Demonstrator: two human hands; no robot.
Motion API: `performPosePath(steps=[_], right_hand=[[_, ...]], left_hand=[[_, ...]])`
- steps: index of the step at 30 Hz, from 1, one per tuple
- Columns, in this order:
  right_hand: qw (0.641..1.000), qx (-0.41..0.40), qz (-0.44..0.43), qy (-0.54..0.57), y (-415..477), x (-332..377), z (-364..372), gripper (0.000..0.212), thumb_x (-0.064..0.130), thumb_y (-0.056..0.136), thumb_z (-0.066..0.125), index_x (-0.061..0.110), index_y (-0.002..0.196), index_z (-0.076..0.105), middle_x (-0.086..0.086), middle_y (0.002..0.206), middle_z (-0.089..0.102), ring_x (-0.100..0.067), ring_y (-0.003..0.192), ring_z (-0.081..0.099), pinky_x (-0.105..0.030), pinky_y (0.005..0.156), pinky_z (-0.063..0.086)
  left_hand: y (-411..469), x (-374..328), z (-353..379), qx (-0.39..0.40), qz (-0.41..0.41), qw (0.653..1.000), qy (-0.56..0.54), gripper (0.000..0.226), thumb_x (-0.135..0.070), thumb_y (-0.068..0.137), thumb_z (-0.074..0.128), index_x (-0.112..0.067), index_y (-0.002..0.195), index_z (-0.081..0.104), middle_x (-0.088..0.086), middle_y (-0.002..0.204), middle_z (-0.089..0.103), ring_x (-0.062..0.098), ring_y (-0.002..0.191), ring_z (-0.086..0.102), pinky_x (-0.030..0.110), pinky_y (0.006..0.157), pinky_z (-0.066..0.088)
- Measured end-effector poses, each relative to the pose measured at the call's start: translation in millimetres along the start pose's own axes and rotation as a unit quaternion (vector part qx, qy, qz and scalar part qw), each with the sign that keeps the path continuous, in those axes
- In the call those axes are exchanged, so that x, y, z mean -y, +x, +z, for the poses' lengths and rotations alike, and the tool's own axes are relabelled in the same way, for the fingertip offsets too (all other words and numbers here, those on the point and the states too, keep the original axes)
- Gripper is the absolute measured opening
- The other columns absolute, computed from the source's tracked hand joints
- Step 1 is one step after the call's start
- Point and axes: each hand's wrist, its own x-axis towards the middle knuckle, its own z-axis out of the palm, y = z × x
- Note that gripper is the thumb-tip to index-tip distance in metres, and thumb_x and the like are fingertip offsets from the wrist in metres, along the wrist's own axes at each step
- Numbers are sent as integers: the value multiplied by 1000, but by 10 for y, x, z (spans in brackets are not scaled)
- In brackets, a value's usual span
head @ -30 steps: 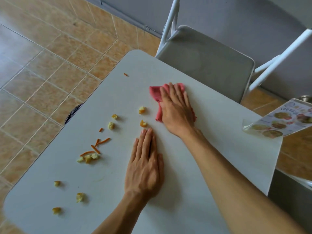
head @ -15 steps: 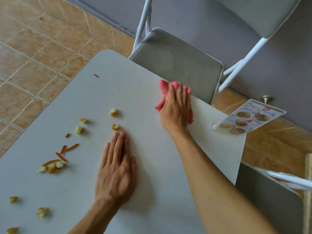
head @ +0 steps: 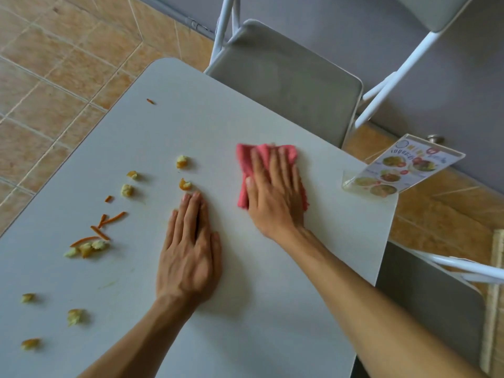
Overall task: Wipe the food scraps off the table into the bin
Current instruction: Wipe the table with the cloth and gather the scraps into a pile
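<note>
While the right hand (head: 275, 195) presses it flat: pink cloth (head: 244, 170), mid-desk (head: 272, 309), soft, light, limp.
Right fingers (head: 283, 165) straight, spread over cloth; left hand (head: 191, 255) flat on desk, fingers straight, holding nothing. Food scraps (head: 87, 246) scattered over desk's left part: small, loose, likely to roll or smear; best swept under a broad palm. Bin not seen.

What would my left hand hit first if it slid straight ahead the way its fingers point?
Probably the small orange scrap lying just beyond the left hand's fingertips on the table, though it sits slightly to their left. A yellowish scrap lies farther along.
</note>
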Motion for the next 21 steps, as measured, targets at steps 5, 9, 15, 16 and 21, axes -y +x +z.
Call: performPosePath(steps=[5,9,15,16,21], right_hand=[[993,-7,116,-17,-496,-308,-183,55,36,108,30,18,160,29,-11,168,25,-28,157,18,-51,125,20],[994,-1,105,7,-1065,306,-165,54,38,107,34,23,159,31,-15,167,23,-35,157,15,-53,126,17],[992,14,122,-31,-1281,-422,-276,54,39,108,29,23,160,29,-7,169,23,-28,158,12,-51,126,18],[973,-24,225,-50,-1372,-501,-289,54,38,108,31,20,159,33,-10,167,28,-32,157,18,-53,124,23],[966,30,252,-40,-2031,59,-354,54,42,107,28,31,160,27,-14,170,15,-35,158,8,-56,125,13]], left_hand=[[3,15,8,4,-2,1000,-4,61,-31,99,30,4,149,31,16,162,19,25,153,10,40,124,9],[-9,21,29,2,-5,1000,-5,61,-29,100,31,5,150,29,18,162,19,25,153,10,39,125,7],[-19,24,26,-5,6,1000,-20,60,-29,100,29,5,149,29,20,162,19,31,152,13,41,124,8],[-16,21,24,-8,8,1000,-22,60,-29,99,29,5,150,28,20,162,18,31,152,12,41,124,8],[-37,33,45,-4,16,1000,-25,59,-26,100,32,5,150,26,20,162,16,32,152,8,42,124,6]])
